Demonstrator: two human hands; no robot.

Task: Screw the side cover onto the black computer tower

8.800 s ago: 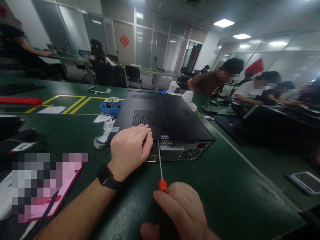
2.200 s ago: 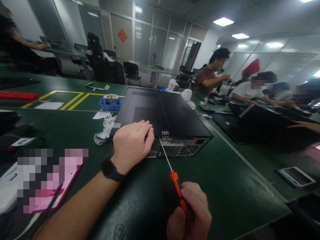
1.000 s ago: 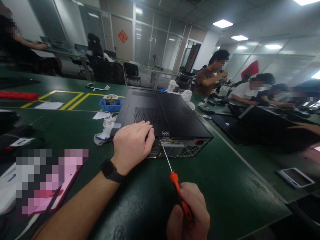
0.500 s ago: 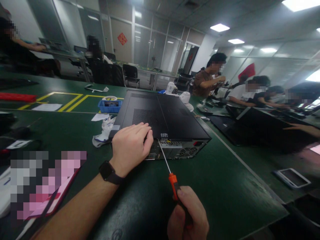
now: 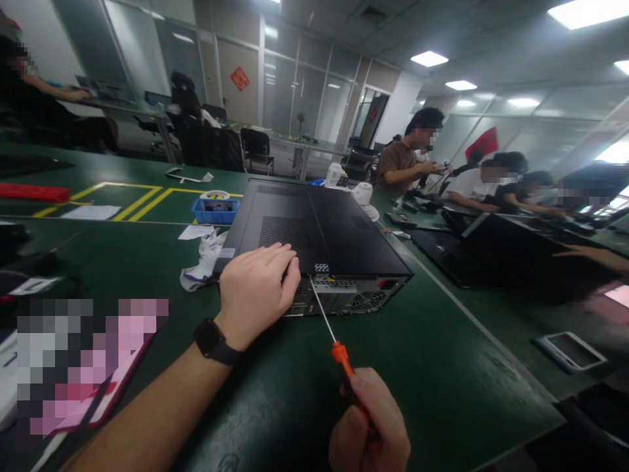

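Note:
A black desktop computer case point(image 5: 344, 226) lies on its side on the green table, its rear panel with the fan grille point(image 5: 368, 300) turned toward me. My left hand point(image 5: 260, 278) rests on the case's near edge with fingers laid forward over the top; some of the fingertips are hard to make out. My right hand point(image 5: 373, 423) is wrapped around the handle of an orange-and-black screwdriver point(image 5: 340, 353). The long shaft points away from me, and its tip meets the upper edge of the rear panel, just right of my left hand. The screw itself is too small to see.
Left of the case are a blue bin point(image 5: 215, 211) and a crumpled white glove point(image 5: 209, 259). A phone-like device point(image 5: 572, 351) lies at right, near another dark case point(image 5: 521, 249) with a person's hand point(image 5: 590, 254) on it. Other people sit at tables beyond.
The screwdriver handle has turned in my right hand, showing more orange, while its tip stays at the same spot. My left hand keeps its place. A person in brown has lowered their hands.

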